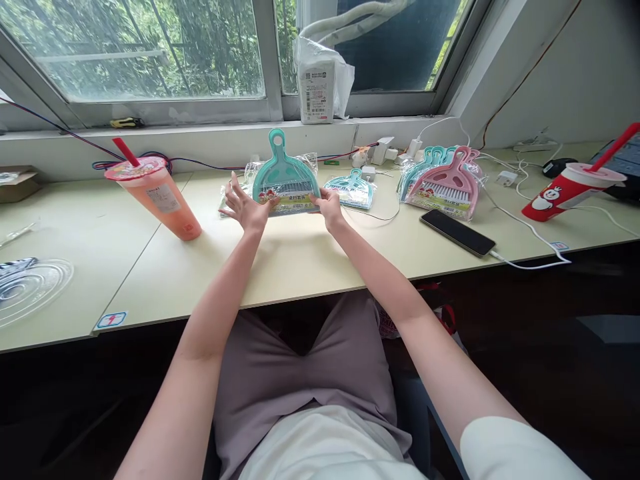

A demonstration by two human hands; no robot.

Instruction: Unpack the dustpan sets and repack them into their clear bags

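Note:
A teal dustpan and brush set (284, 175), upright in clear plastic with a yellow label, stands between my two hands. My left hand (249, 208) grips its lower left side, thumb on the label and the other fingers spread. At the lower right edge, my right hand (328, 205) pinches the set between thumb and fingers. Clear plastic wrap shows behind it on both sides. Just right of my right hand, another teal set (350, 190) lies on the table. Farther right, several teal and pink dustpan sets (443, 183) lean together in a group.
An orange drink cup (160, 200) stands left, a red cup (565, 193) far right. A black phone (457, 232) on a white cable lies near the front edge of the table (300, 267). A clear plastic lid (35, 293) is at left; a wrapped box (317, 93) stands on the sill.

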